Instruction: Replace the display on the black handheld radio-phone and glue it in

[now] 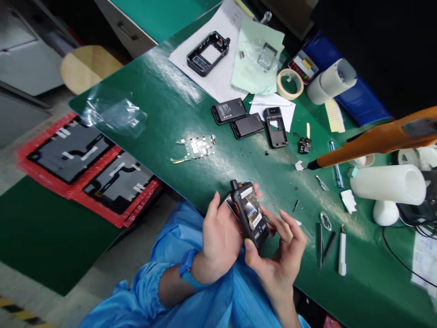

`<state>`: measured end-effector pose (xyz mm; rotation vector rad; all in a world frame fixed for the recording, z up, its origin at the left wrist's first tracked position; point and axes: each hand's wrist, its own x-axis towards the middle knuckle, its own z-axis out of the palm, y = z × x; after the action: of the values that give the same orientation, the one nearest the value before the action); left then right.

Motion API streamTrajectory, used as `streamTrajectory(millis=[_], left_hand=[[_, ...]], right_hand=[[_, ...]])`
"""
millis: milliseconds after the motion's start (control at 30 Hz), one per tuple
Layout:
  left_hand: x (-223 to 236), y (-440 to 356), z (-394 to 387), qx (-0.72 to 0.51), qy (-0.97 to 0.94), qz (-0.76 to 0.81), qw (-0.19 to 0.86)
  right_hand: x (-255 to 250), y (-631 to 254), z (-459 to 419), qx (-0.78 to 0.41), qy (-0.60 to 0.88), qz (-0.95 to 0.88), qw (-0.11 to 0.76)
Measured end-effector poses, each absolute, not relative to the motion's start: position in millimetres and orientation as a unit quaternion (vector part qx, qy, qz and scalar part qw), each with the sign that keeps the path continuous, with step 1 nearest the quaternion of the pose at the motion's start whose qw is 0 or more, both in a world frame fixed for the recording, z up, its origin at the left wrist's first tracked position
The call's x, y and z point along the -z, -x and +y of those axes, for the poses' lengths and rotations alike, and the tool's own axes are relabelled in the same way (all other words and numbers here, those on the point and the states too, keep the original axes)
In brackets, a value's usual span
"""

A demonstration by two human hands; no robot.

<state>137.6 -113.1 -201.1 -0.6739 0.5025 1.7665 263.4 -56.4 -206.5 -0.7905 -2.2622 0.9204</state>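
A black handheld radio [251, 214] with a stubby antenna, orange side buttons and a lit-looking screen is tilted just off the table's front edge. My left hand [220, 237] lies palm up under it, thumb spread away, fingers passing behind with tips showing at the far edge. A thin flat piece [231, 203] shows between palm and radio; its kind is unclear. My right hand [282, 250] grips the radio's lower end between thumb and fingers. Beyond them lie a green circuit board [198, 148], two black battery packs [228, 110] and a black housing [275, 127].
An orange-handled tool [368, 143] slants in from the right. Tweezers [320, 246], a white-handled knife [342, 255] and a tape roll [290, 84] lie on the green table [153, 105]. Another radio casing [208, 53] rests on paper. Red-wrapped panels [75, 159] are at left.
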Motion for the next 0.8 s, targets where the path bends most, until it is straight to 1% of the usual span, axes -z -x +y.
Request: streamTrajectory(millis=[133, 233, 333, 467, 567, 800], left_hand=[[199, -133, -113, -0.772, 0.300, 0.222, 0.514], [201, -133, -116, -0.807, 0.264, 0.231, 0.474], [200, -135, -124, -0.843, 0.188, 0.216, 0.455], [195, -135, -135, -0.861, 0.108, 0.178, 0.464], [190, -132, -140, -0.853, 0.085, 0.162, 0.490], [182, -130, -143, -0.845, 0.074, 0.127, 0.514]], right_hand=[[210, -262, -61, -0.423, 0.317, -0.778, 0.341], [211, -266, -57, -0.445, 0.361, -0.729, 0.375], [215, -274, -46, -0.414, 0.392, -0.730, 0.377], [227, -282, -31, -0.330, 0.394, -0.784, 0.348], [235, -287, -25, -0.281, 0.395, -0.809, 0.332], [247, -296, -18, -0.222, 0.414, -0.826, 0.312]])
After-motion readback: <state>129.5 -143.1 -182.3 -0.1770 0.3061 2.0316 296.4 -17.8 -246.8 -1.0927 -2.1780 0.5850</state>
